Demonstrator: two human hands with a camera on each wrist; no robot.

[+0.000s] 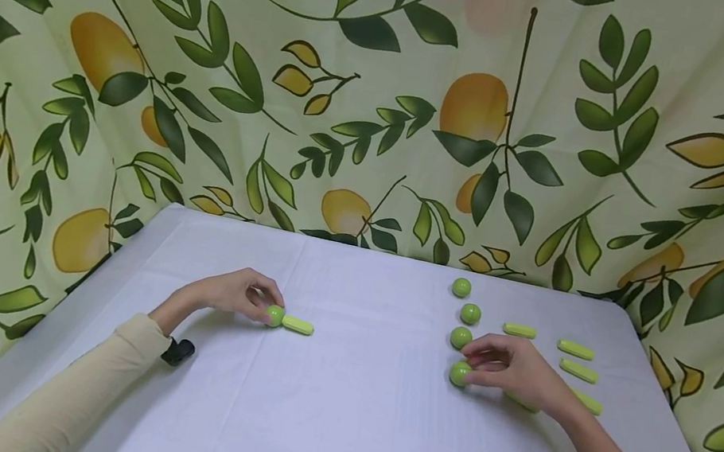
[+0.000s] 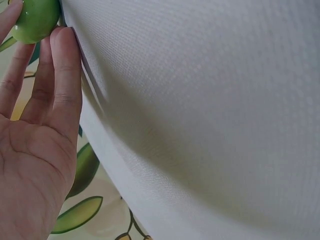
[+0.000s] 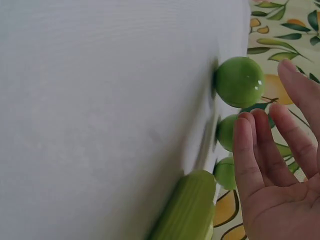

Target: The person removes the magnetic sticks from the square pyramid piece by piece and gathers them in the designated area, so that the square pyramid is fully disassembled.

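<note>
My left hand (image 1: 246, 293) pinches a glossy green ball (image 1: 274, 316) between thumb and fingertips, low over the white cloth. The same ball (image 2: 36, 20) is partly cut off at the corner of the left wrist view. Against its right side in the head view lies a short light-green stick (image 1: 298, 325). On the right, my right hand (image 1: 511, 368) reaches to the nearest green ball (image 1: 460, 373) of a column. In the right wrist view a gap shows between the fingers (image 3: 245, 145) and that ball (image 3: 239, 82); the thumb is held apart.
Beyond it run more green balls (image 1: 461, 338) toward the far edge. Right of them lie several light-green sticks (image 1: 576, 349), some partly behind the right hand. A ribbed stick (image 3: 187, 210) shows close up. The white-covered table (image 1: 343, 417) backs onto a leaf-patterned curtain (image 1: 391, 61).
</note>
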